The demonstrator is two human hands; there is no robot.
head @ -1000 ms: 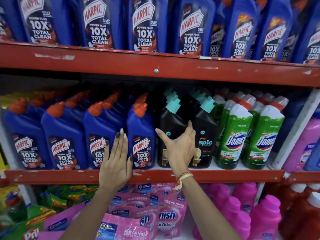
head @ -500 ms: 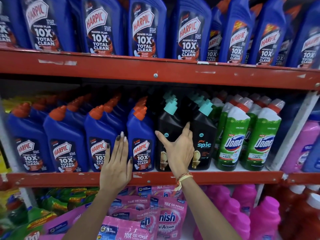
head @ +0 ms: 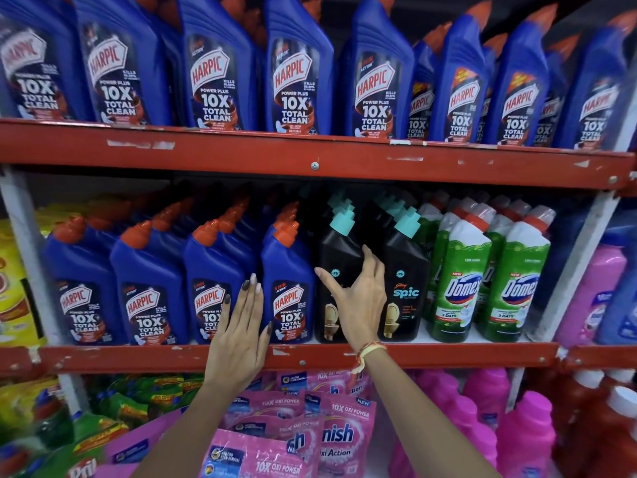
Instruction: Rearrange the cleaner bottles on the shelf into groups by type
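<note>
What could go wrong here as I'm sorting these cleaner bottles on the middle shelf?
The black Spic bottle under your right hand stands tight against the blue Harpic bottle; pulling it could tip that neighbour. Your left hand rests flat, gripping nothing, so a toppling front-row bottle could drop off the shelf edge.
</note>
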